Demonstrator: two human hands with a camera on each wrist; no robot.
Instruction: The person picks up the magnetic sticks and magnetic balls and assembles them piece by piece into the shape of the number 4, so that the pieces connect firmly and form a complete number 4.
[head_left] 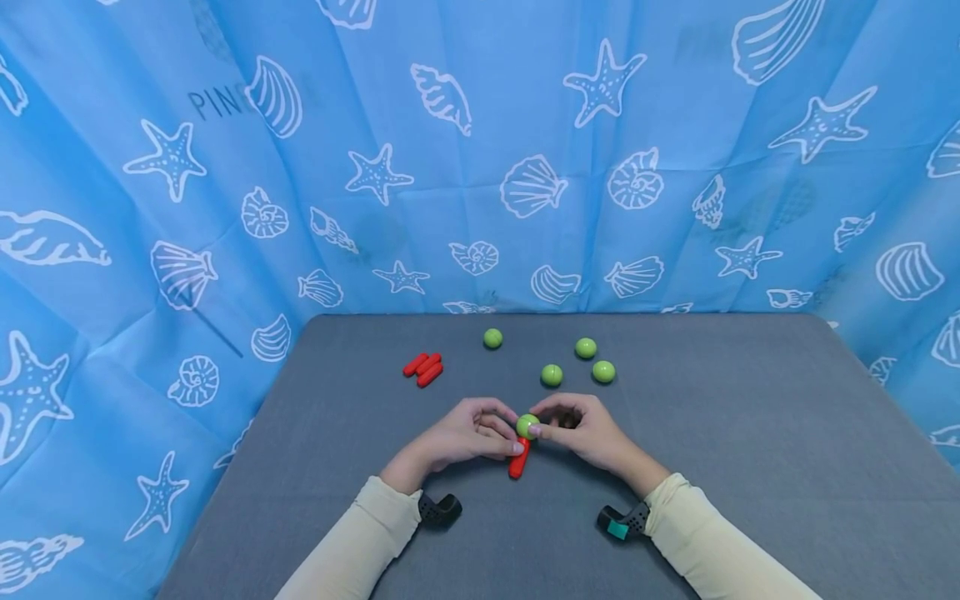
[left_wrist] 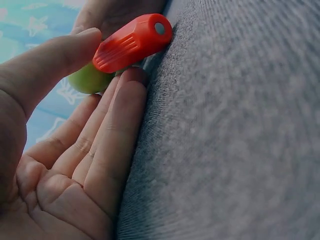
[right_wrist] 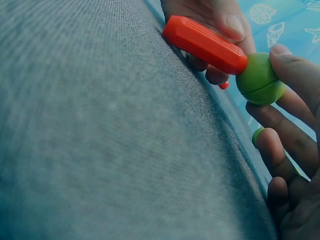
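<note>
Head: My left hand (head_left: 467,435) pinched a red rod (head_left: 518,464), my right hand (head_left: 588,427) a green ball (head_left: 527,425) against its end. Left wrist: the rod looked light, stiff. Right wrist: the ball seemed slippery, best held from opposite sides.

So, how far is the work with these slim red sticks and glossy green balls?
Looks done: one glossy green ball meets the end of one ridged red stick. In hand: the left hand pinches this stick, the right hand the ball. Probably left: three red sticks and four green balls, lying unpaired.
</note>
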